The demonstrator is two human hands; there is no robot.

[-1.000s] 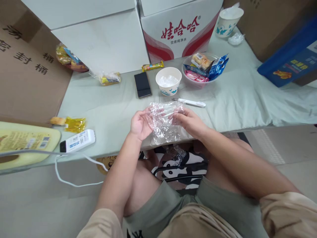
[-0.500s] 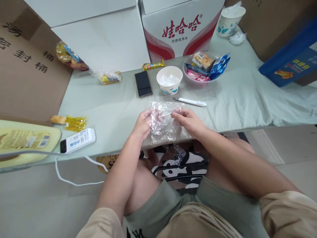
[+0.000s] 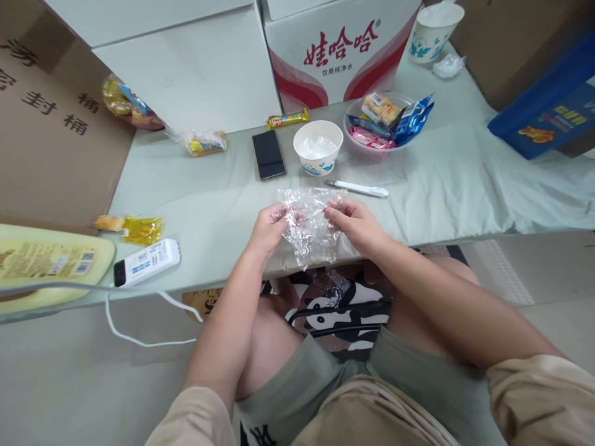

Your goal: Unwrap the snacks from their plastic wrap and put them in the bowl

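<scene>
**Clear film spread between two hands, neither letting go**

Nearest us, grey-green shorts (image 3: 307, 365) and, between the knees, a panda-print fabric (image 3: 360, 298) with a scrap of clear wrap (image 3: 335, 287) above it.

At the front edge of the tabletop (image 3: 209, 204), we find the clear plastic film (image 3: 310, 234), crumpled and see-through. The left hand (image 3: 268, 231) has its fingers closed on the film's left side, the tips partly seen through it. The right hand (image 3: 357, 226) pinches the upper right part between thumb and fingers. The lower end hangs by the edge; whether it touches, we cannot tell.

Progress, by our reading: the film is opened out and we make out nothing inside it; it is not yet folded, released or set down.

Just beyond, a white-handled knife (image 3: 360, 188) lies free of both hands. Behind it stands a paper cup (image 3: 318, 166) with clear plastic inside, which we take for wrap already put away. A dark phone (image 3: 269, 153) lies left of the cup; a clear bowl (image 3: 379, 150) of packaged snacks (image 3: 372, 137) sits to its right.

Farthest, we note a yellow snack stick (image 3: 288, 118) before the white cartons (image 3: 344, 80).
</scene>
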